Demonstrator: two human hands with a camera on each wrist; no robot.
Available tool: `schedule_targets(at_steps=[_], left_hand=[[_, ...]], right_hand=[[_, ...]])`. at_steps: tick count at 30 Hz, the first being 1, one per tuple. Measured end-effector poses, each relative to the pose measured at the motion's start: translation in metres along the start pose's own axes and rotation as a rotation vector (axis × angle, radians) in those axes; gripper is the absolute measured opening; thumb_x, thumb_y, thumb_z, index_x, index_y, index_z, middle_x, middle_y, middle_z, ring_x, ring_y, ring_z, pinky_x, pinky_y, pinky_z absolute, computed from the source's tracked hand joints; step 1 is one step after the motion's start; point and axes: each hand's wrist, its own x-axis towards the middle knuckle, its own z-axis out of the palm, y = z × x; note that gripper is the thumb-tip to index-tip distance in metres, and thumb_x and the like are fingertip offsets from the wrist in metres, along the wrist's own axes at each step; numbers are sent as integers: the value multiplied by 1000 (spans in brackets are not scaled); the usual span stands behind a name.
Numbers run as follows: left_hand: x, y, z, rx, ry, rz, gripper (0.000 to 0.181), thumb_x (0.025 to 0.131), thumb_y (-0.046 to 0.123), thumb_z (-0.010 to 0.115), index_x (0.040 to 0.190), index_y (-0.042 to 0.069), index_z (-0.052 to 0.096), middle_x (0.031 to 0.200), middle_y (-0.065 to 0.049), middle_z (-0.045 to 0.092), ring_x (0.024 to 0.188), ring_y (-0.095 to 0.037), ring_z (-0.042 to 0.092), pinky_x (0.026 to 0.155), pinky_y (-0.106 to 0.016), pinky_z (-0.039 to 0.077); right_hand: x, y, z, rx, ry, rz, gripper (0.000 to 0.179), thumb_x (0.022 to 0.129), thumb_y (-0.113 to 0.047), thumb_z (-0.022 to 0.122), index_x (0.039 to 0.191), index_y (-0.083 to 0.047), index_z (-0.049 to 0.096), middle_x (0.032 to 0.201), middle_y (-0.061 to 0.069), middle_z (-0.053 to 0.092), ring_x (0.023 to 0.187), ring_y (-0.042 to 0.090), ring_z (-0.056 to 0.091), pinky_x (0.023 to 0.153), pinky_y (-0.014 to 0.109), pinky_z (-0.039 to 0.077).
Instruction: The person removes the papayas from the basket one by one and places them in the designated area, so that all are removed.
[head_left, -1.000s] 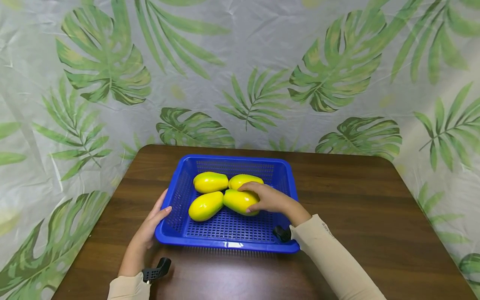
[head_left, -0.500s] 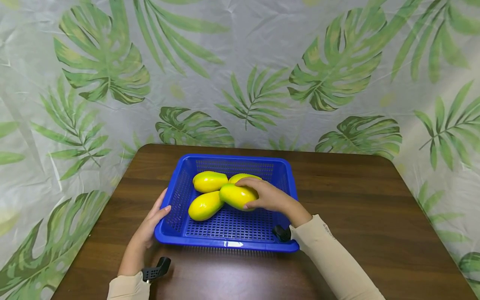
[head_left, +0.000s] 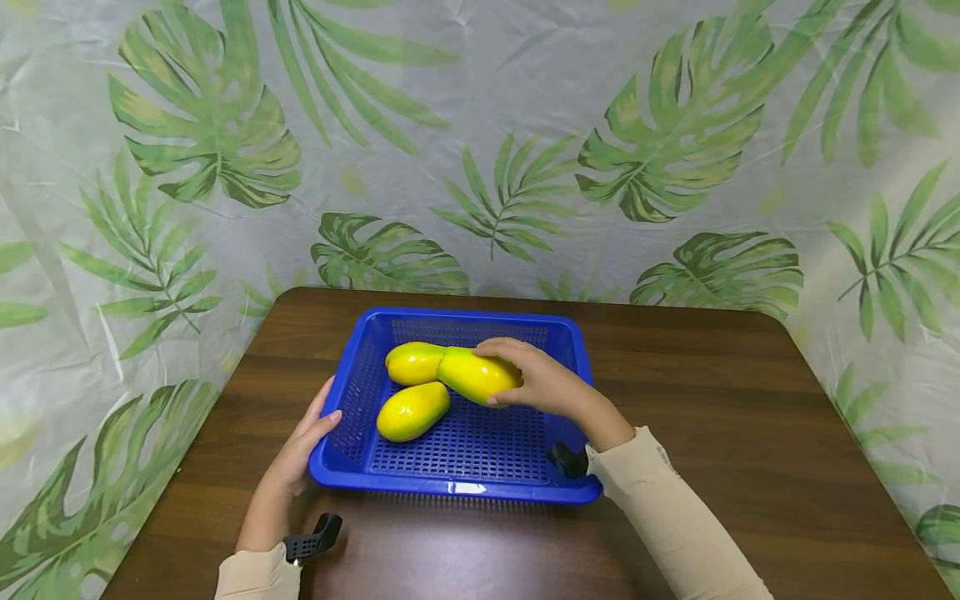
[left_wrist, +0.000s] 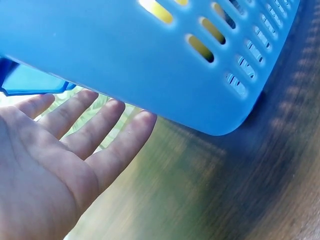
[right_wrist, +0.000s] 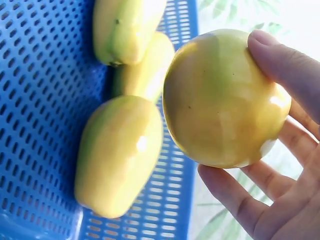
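Note:
My right hand (head_left: 536,377) grips a yellow-green papaya (head_left: 477,375), held raised over the blue basket. The right wrist view shows this papaya (right_wrist: 226,100) end-on, thumb on one side and fingers on the other. Inside the basket lie a back-left papaya (head_left: 412,364) and a front-left papaya (head_left: 411,412). A third papaya (right_wrist: 119,156) shows beside them in the right wrist view; in the head view the held one hides it. My left hand (head_left: 296,450) holds the left side of the basket (head_left: 352,479), thumb over the rim, fingers along the outside wall.
The perforated basket stands on a dark brown wooden table (head_left: 697,417). Behind the table hangs a pale sheet (head_left: 525,100) with green leaf prints. A black wrist camera mount (head_left: 567,460) on the right arm overlaps the basket's front right corner.
My right hand has lifted the front-right papaya and moved it back, over the back-right papaya, which is now covered in the head view. The left hand stays on the basket.

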Motion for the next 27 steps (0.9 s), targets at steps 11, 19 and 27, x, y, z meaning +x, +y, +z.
schedule_targets(at_steps=[11,19,27], left_hand=[[-1,0,0,-3,4,-2,59,96,22,35,145,22,3,146,-17,7,119,-41,28,85,-43,38],[-1,1,1,-6,2,-4,58,96,23,34,145,22,3,146,-16,5,120,-41,25,85,-43,37],[-1,2,2,-4,9,-9,58,96,24,34,145,22,3,147,-16,5,121,-40,25,85,-41,38]], right_hand=[[-5,-13,-20,-39,80,-32,61,74,-24,73,128,-11,48,132,3,44,122,22,35,96,41,30],[-11,-18,-35,-14,136,-46,61,75,-21,72,129,-10,47,132,5,42,121,23,36,96,42,31],[-18,-17,-49,-33,202,-66,62,74,-19,73,129,-8,46,132,5,42,122,22,35,96,39,30]])
